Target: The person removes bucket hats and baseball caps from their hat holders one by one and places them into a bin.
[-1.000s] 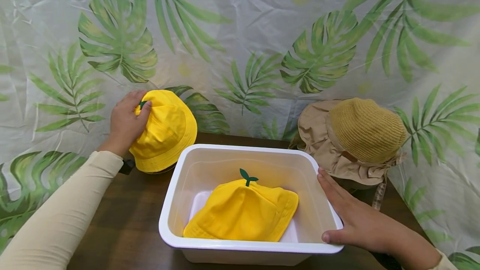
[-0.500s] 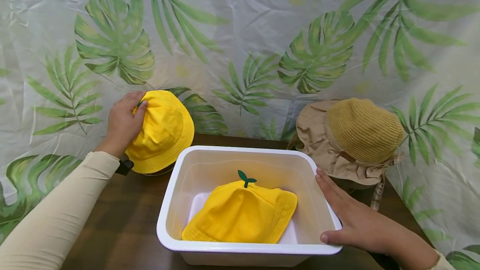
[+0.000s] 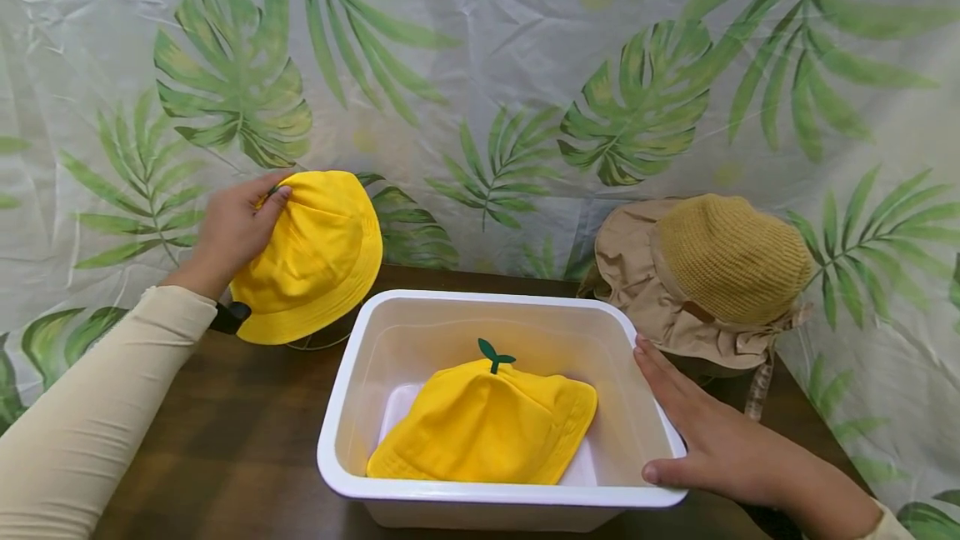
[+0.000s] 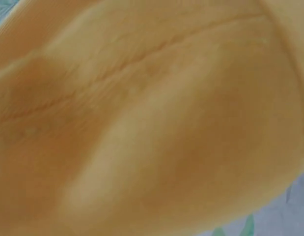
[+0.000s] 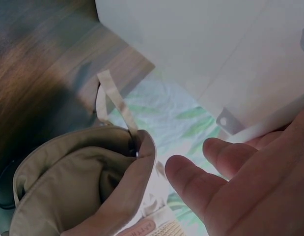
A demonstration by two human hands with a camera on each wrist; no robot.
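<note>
At the left in the head view, my left hand (image 3: 242,222) pinches the top of a yellow bucket hat (image 3: 318,252) by its crown. The hat hangs tilted, brim to the right and down, and its yellow cloth (image 4: 156,118) fills most of the left wrist view. Another yellow hat (image 3: 487,423) with a green sprout on top lies inside a white plastic tub (image 3: 480,492). My right hand (image 3: 716,440) rests on the tub's right rim, fingers extended along it and thumb near the front corner. The fingers (image 5: 191,182) look straight in the right wrist view.
A mustard knitted hat (image 3: 735,261) sits on a beige ruffled hat (image 3: 637,265) behind the tub at right. A thin wire stand (image 3: 318,344) shows under the held hat. The dark wooden table (image 3: 225,440) ends at a leaf-print curtain (image 3: 480,107).
My left hand has drawn the yellow bucket hat slightly left and up, tilting it and exposing the wire below. My right hand and the tub have stayed in place.
</note>
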